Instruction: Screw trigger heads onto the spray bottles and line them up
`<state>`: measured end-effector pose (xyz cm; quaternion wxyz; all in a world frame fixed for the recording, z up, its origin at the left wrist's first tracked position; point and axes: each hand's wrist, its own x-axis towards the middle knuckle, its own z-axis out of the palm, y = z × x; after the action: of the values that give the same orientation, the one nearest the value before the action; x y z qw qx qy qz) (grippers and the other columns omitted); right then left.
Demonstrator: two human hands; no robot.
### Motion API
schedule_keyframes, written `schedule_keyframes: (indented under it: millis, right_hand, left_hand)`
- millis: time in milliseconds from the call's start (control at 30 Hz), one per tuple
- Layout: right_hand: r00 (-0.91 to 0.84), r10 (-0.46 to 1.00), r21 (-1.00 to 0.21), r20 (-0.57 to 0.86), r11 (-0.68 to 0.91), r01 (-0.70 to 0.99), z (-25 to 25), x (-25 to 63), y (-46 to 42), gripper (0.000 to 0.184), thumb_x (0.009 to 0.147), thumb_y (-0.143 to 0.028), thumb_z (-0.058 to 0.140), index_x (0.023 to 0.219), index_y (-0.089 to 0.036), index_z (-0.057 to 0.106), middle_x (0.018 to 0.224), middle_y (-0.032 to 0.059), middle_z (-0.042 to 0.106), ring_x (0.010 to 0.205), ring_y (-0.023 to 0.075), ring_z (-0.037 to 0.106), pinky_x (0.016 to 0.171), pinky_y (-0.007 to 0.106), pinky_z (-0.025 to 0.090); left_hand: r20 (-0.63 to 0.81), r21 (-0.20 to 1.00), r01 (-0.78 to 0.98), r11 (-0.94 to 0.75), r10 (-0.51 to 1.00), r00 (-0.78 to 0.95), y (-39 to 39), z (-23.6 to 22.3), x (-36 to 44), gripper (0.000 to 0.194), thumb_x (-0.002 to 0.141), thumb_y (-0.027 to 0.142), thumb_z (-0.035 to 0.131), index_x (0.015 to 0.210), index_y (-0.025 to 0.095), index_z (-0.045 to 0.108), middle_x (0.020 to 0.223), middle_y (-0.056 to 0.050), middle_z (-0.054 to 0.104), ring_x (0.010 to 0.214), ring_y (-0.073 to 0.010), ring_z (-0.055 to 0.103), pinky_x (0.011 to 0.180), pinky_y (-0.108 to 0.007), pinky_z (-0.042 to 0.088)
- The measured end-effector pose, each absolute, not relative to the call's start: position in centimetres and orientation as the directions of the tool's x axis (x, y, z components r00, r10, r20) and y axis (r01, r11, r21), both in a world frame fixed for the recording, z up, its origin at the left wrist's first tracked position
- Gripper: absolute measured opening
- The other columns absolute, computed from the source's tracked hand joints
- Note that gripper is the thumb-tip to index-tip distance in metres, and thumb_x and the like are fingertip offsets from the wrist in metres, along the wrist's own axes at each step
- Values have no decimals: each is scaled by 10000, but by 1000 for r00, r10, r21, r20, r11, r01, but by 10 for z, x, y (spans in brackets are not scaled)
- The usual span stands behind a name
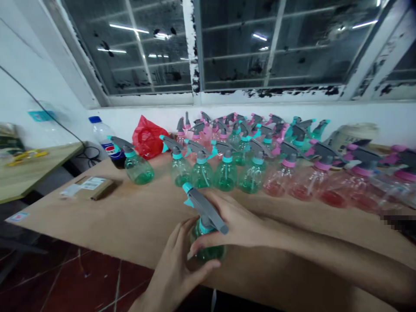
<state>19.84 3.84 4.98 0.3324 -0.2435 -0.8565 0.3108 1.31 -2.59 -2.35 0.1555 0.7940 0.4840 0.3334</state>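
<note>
The left hand and the right hand are both around one green spray bottle, near the front edge of the desk. The left fingers are curved, with the thumb apart from them, at the lower part of this bottle. The right thumb and fingers are curved around its upper part, below the grey spray head. Behind, toward the back edge, there stand many bottles with green liquid and with pink liquid. A cardboard box lies near the left edge.
</note>
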Motion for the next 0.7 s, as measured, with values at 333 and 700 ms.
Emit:
schedule_keyframes:
  millis: [333, 700]
  right_hand:
    - [-671, 611, -345, 419, 791, 505, 105, 175, 75, 470, 822, -463, 586, 1218, -212, 539, 1251, 64, 590, 1150, 236, 530, 938, 381, 420]
    - [-473, 700, 4, 535, 558, 830, 128, 89, 167, 415, 855, -416, 538, 1024, -49, 632, 921, 189, 708, 939, 342, 630, 968, 540, 240]
  left_hand:
    - [582, 451, 852, -265, 811, -56, 9, -25, -72, 631, 776, 610, 597, 1272, 243, 467, 1127, -83, 468, 1021, -292, 548, 853, -475, 495]
    - [643, 420, 893, -158, 747, -170, 85, -28, -115, 666, 729, 586, 661, 1242, 181, 534, 1026, -93, 484, 991, -304, 526, 819, -462, 483]
